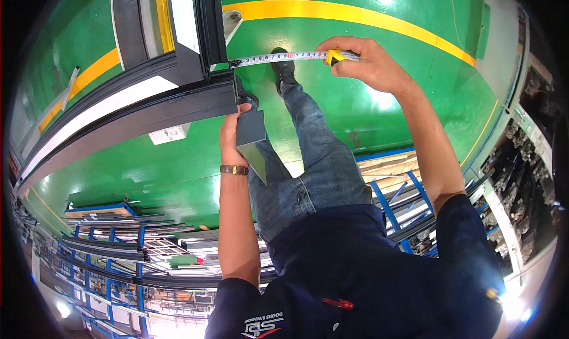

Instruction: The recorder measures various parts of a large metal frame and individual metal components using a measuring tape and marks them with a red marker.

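My right hand (370, 63) is closed round a yellow and black tape measure (336, 57). Its white blade (278, 57) is pulled out leftward, with its end at the corner of a dark grey frame (204, 102). Below that corner, my left hand (231, 138) grips a short grey angled metal piece (251, 127), whose lower face looks pale green. Fingertips of the left hand reach up close to the frame's lower edge; whether they touch it I cannot tell. The palm side of this hand is partly hidden.
Yellow stripes (349, 14) run across the green floor (195, 179). Beneath the frame is a small white block (169, 134). Blue racks (112, 244) with long profiles stand behind me at lower left, and stacked dark profiles (527, 161) lie at the right.
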Action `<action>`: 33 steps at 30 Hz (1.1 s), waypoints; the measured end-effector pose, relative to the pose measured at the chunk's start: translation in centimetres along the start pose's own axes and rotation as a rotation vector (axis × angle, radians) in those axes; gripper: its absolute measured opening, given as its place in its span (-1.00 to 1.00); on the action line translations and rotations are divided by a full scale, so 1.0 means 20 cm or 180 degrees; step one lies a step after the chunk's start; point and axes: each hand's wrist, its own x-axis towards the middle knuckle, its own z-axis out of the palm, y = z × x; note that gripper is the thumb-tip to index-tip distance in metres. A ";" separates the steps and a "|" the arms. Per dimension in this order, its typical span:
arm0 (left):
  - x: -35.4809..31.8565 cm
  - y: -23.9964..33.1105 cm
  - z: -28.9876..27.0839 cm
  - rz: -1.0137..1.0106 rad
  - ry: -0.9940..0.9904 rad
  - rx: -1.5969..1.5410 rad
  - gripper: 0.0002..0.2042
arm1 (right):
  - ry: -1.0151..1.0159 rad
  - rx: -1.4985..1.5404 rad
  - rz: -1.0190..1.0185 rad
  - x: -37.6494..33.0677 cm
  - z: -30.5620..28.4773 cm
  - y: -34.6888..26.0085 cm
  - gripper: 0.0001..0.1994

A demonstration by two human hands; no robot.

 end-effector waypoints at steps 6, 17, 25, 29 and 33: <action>0.02 -0.01 -0.04 -0.0002 -0.0023 -0.0072 -0.62 | -0.0031 -0.0032 0.0032 0.01 0.00 0.00 -0.56; 0.00 0.00 0.02 0.0073 0.0067 0.0168 -0.59 | -0.0018 -0.0003 0.0042 0.01 0.01 0.02 -0.55; -0.01 -0.01 0.00 -0.0030 0.0094 -0.0050 -0.65 | -0.0082 0.0122 0.0058 -0.05 0.01 0.04 -0.54; -0.12 0.01 0.05 -0.0172 -0.0031 0.0509 -0.61 | 0.0012 0.0487 0.0256 -0.20 -0.03 0.09 -0.48; -0.25 0.00 -0.05 -0.0559 -0.0408 0.0527 -0.59 | -0.0038 0.0708 0.0441 -0.35 -0.01 -0.01 -0.49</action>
